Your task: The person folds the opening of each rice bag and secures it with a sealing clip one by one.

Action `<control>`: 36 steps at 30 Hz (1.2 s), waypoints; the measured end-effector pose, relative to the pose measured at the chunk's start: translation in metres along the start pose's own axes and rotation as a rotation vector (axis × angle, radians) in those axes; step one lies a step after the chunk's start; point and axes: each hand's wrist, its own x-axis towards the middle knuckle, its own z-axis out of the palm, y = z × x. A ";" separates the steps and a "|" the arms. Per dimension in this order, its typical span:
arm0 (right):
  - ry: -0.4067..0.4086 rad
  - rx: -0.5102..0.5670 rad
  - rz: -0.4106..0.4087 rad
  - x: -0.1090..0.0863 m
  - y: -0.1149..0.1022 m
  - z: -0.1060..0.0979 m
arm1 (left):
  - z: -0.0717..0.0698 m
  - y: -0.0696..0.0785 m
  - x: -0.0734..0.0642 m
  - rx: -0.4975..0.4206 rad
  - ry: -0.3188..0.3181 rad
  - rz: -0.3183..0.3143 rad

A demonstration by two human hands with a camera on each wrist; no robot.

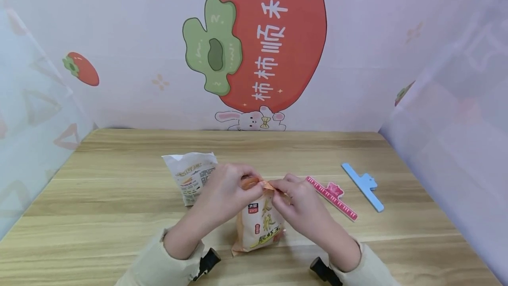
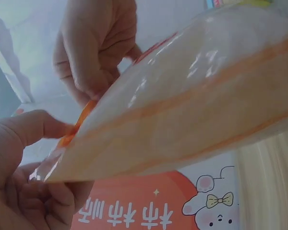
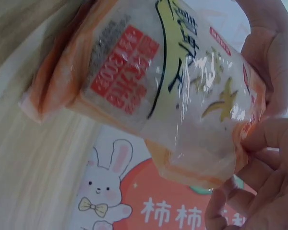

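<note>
Plastic bag [image 1: 259, 224]: glossy, plump; creased top pinched in fingers [image 1: 283, 185].

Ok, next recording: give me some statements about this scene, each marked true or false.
1. The left grip and right grip both pinch the upper end of the white-and-orange packet. True.
2. In the head view, the pink clip lies right of the blue clip. False: it lies left of it.
3. The white pouch is left of that packet there. True.
4. The blue clip is fastened on the packet. False: it lies on the table.
</note>
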 end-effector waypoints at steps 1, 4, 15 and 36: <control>0.000 -0.017 -0.004 0.000 0.000 0.000 | 0.002 0.001 0.000 0.007 0.020 -0.019; 0.021 -0.068 -0.028 -0.001 0.000 0.002 | 0.007 0.001 -0.001 0.032 0.069 -0.056; 0.009 -0.126 -0.036 -0.002 -0.004 0.000 | 0.010 0.001 0.000 0.066 0.068 -0.092; -0.282 -0.114 0.092 0.006 0.009 -0.017 | 0.003 -0.001 -0.002 0.102 0.028 -0.034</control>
